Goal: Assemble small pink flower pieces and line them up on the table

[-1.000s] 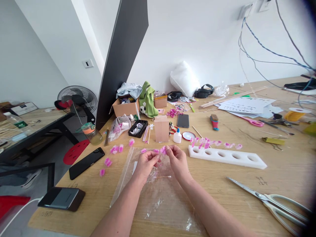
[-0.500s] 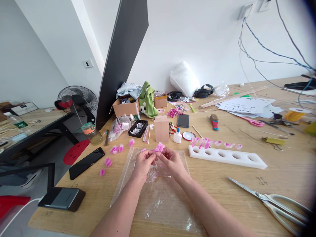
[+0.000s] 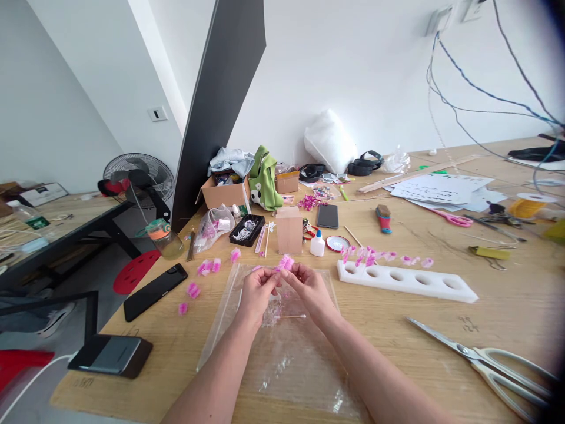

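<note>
My left hand (image 3: 257, 290) and my right hand (image 3: 309, 287) meet over a clear plastic bag (image 3: 282, 353) lying flat on the wooden table (image 3: 441, 330). Both pinch a small pink fringed flower piece (image 3: 286, 262) that sticks up between the fingertips. Under the hands lie a cotton swab (image 3: 292, 317) and small pale scraps. More pink pieces (image 3: 207, 267) are scattered to the left, and others (image 3: 375, 255) lie behind a white foam strip with round holes (image 3: 406, 281) on the right.
Large scissors (image 3: 489, 362) lie at the front right. A black phone (image 3: 155, 291) and a dark device (image 3: 110, 355) sit at the left. Behind the hands stand a small wooden block (image 3: 289, 230), a glue bottle (image 3: 316, 244), a red lid (image 3: 338, 242) and boxes of clutter.
My hands drew closer together half a second ago, and the pink piece came up between the fingertips. Since then they have barely moved.
</note>
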A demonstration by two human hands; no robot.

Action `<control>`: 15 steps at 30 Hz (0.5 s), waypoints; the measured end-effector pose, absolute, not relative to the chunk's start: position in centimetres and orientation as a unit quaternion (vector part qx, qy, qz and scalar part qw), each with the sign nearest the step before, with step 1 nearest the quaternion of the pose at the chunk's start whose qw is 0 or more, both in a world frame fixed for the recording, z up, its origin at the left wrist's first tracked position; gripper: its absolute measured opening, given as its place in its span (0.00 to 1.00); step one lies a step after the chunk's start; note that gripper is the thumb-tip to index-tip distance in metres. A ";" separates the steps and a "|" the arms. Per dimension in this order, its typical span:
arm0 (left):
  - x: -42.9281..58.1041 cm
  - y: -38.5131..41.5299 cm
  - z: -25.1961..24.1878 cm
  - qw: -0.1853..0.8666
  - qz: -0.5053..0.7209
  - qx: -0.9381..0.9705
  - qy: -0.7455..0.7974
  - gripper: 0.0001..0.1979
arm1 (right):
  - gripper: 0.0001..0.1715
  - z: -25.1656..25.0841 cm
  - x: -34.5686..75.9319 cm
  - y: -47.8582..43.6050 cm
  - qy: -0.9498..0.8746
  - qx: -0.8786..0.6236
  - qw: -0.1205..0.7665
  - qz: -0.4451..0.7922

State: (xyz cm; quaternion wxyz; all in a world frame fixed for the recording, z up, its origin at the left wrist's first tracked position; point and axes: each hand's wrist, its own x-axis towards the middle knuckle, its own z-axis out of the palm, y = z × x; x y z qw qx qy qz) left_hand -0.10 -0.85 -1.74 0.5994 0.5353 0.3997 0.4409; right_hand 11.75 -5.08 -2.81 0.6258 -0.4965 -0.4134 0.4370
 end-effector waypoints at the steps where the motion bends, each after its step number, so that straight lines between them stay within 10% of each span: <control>1: -0.1 -0.9 -1.7 0.599 0.437 0.539 0.400 0.11 | 0.23 -2.9 11.8 -5.0 -0.410 -0.499 0.633 0.427; 15: -0.2 -1.0 -1.4 0.644 0.410 0.526 0.374 0.16 | 0.24 -3.0 11.6 -5.0 -0.454 -0.506 0.601 0.420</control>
